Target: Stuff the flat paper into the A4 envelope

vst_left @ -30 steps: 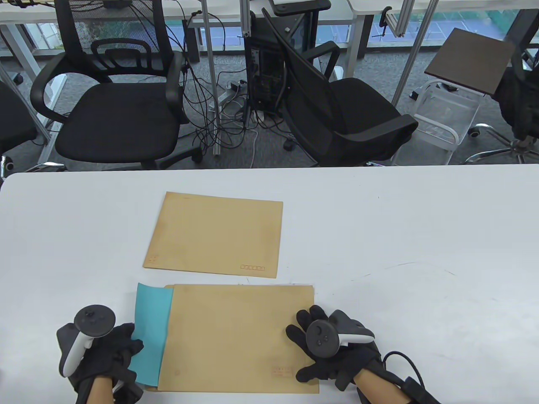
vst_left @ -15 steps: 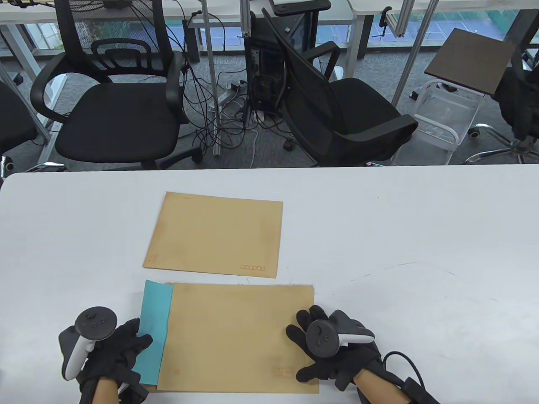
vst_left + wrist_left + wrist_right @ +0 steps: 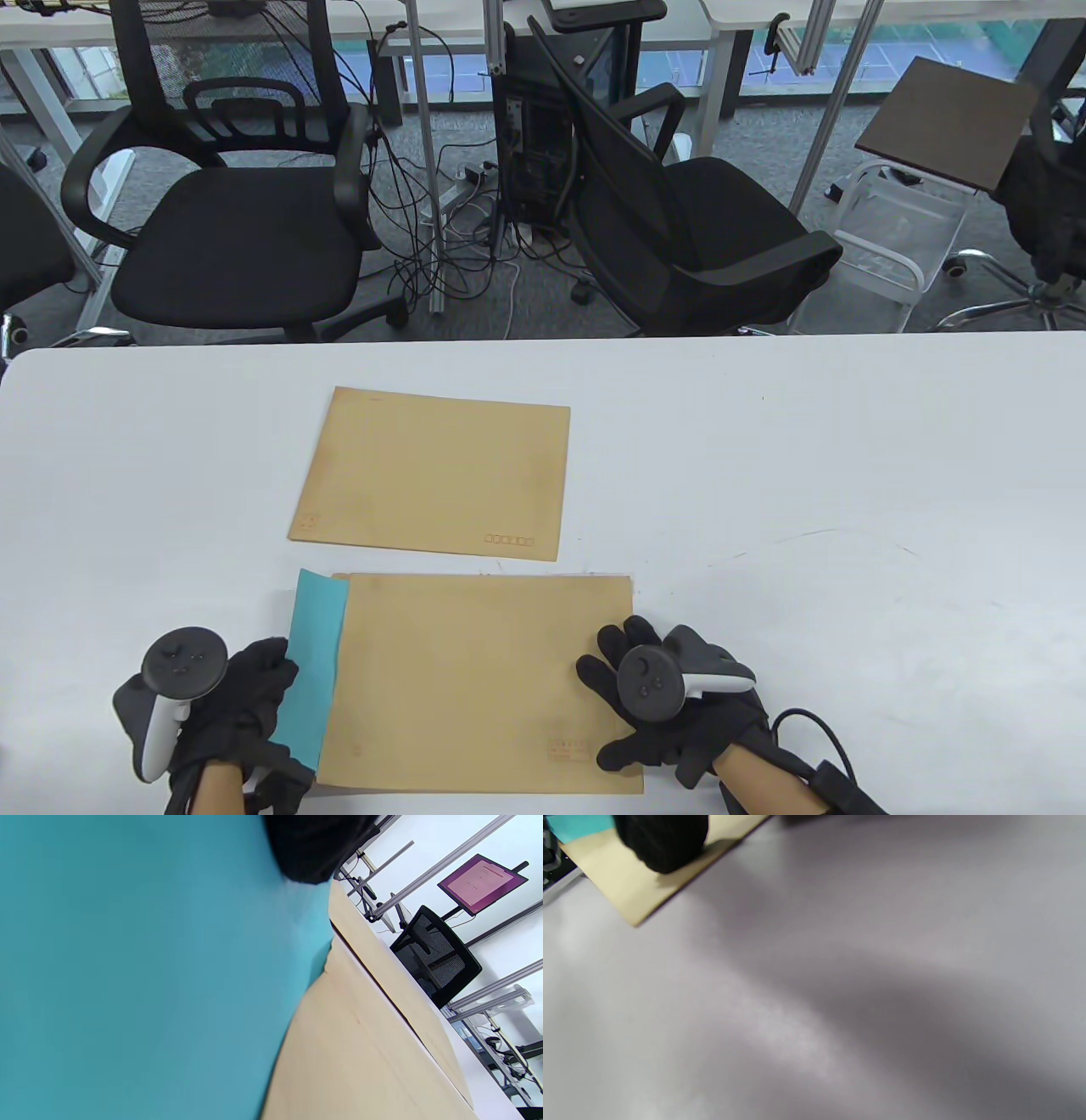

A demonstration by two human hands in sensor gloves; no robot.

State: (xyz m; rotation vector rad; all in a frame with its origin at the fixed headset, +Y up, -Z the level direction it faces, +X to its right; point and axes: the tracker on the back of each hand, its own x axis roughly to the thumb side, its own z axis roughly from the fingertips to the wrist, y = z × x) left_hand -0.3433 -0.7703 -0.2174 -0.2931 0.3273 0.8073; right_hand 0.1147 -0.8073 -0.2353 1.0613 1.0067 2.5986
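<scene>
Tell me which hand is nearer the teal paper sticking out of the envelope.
Left. The left hand touches the teal paper at its outer edge; the right hand rests on the envelope's opposite end, apart from the paper.

white table (image 3: 848,441) bears two brown envelopes (image 3: 433,472).

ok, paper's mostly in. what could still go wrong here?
1. The teal paper sheet could buckle: only the left hand pushes its exposed strip.
2. The near brown A4 envelope might slide rightward, since the right hand only rests flat on its right end.
</scene>
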